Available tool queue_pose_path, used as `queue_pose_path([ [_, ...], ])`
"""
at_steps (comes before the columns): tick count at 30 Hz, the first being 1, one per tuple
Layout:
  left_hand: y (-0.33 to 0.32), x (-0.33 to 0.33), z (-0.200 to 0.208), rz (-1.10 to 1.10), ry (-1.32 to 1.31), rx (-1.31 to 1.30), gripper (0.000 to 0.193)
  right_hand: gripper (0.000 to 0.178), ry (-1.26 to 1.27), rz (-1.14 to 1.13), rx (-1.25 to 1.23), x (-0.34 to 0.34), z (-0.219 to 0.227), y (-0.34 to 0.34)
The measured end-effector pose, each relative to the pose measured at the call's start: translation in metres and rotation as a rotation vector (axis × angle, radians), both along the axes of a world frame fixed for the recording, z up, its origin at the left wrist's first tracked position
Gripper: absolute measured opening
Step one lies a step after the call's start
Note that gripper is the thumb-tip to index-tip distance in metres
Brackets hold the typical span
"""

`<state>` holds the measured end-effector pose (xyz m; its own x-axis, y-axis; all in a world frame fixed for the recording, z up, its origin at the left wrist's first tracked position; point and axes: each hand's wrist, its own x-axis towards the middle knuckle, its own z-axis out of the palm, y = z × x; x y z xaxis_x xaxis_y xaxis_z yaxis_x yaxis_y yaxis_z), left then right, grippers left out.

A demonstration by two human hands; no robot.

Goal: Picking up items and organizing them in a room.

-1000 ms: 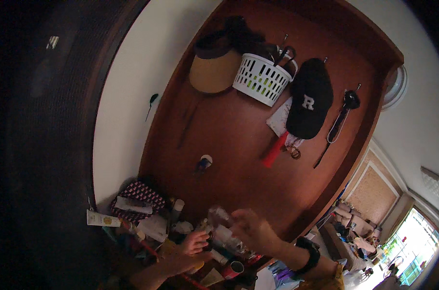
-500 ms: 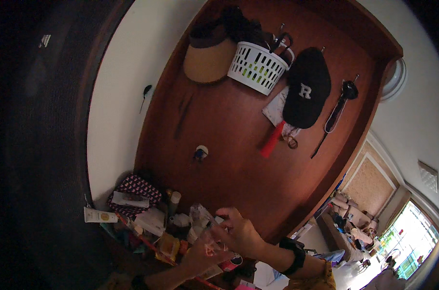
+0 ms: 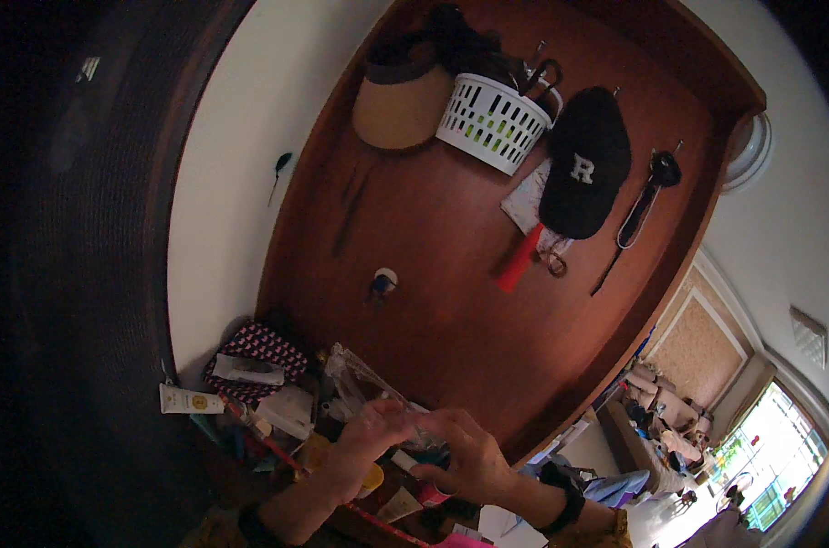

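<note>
My left hand [image 3: 373, 438] and my right hand [image 3: 474, 457] meet above a cluttered surface at the bottom of the view. A crinkled clear plastic bag [image 3: 349, 376] spreads up and away from their fingers. My left fingers pinch it; my right fingers curl at its near side, their tips blurred and partly hidden. Any contents of the bag are too unclear to name. Below the hands lie a red round container [image 3: 433, 494], a yellow round item [image 3: 372, 479] and a pale tube [image 3: 399, 505].
A patterned pouch [image 3: 267, 352] and a white tube [image 3: 191, 400] lie at left. On the brown wooden panel [image 3: 433, 338] hang a sun visor [image 3: 399, 110], a white basket [image 3: 492, 123], a black cap [image 3: 586, 164] and a red tassel [image 3: 520, 261]. A sofa [image 3: 647, 438] stands at right.
My left hand has risen and turned, closing on the bag. My right hand has shifted slightly right and down. The clear bag now stretches higher and farther left.
</note>
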<state>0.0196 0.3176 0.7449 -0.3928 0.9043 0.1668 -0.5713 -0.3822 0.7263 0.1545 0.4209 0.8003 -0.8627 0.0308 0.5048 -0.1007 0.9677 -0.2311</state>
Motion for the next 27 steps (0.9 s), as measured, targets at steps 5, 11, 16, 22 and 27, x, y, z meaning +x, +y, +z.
queue_pose_path([
  [5,0.007,0.0,-0.009,-0.013,0.15,0.043,0.036,0.045,-0.059,-0.066,0.019,0.008,-0.003,-0.002],
  [11,0.017,0.003,-0.015,0.038,0.158,-0.007,0.03,0.034,-0.014,0.01,0.013,0.006,-0.008,0.007],
  [16,0.02,0.006,-0.014,0.035,0.171,-0.009,0.03,0.036,0.064,0.026,0.083,0.008,-0.014,0.017],
  [22,0.011,0.015,0.001,0.075,0.163,0.099,0.049,0.032,0.193,-0.039,-0.018,0.009,-0.018,0.021],
  [27,0.009,0.007,-0.006,0.055,0.196,0.126,0.064,0.027,0.242,-0.177,-0.027,0.014,-0.001,0.024],
])
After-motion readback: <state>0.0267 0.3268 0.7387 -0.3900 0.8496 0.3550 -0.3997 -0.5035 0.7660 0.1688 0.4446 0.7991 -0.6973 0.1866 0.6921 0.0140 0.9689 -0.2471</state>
